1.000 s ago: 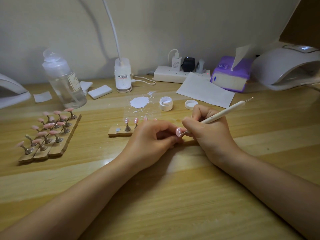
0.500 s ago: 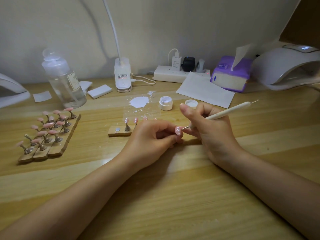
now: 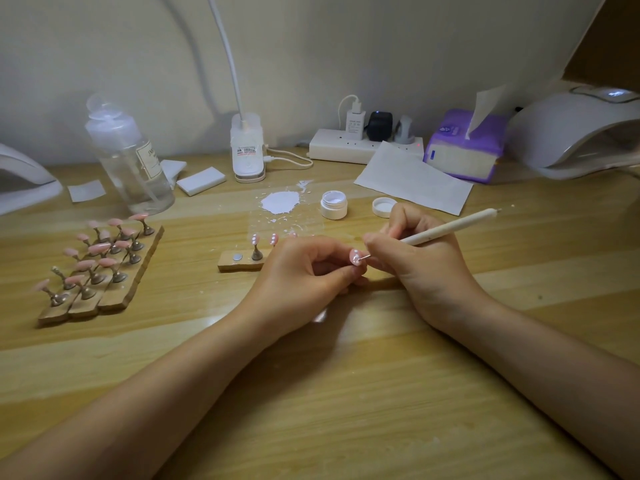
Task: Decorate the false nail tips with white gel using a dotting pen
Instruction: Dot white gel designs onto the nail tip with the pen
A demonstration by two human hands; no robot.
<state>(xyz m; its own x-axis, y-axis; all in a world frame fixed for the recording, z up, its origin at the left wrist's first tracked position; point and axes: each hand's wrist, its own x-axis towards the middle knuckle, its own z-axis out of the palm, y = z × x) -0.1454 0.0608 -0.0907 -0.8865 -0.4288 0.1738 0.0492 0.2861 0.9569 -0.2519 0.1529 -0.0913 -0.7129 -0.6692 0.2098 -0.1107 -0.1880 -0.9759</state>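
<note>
My left hand (image 3: 304,271) pinches a pink false nail tip (image 3: 355,256) on its stand, held upright at the desk's middle. White dots show on that tip. My right hand (image 3: 415,268) grips a white dotting pen (image 3: 446,227), and the pen's metal point touches the tip from the right. Behind my left hand a wooden holder (image 3: 239,263) carries two dotted pink tips (image 3: 255,240). An open white gel jar (image 3: 334,204) stands behind, its lid (image 3: 383,206) beside it. A patch of white gel (image 3: 280,201) lies on a clear sheet.
Three wooden holders with several plain pink tips (image 3: 100,261) sit at the left. A clear bottle (image 3: 130,157), lamp base (image 3: 247,152), power strip (image 3: 346,147), paper sheet (image 3: 412,178), purple tissue pack (image 3: 464,147) and nail lamp (image 3: 581,133) line the back.
My right hand drew back a little from the tip, then brought the pen point onto it again. The pen's rear end dipped and swung right. My left hand stayed in place.
</note>
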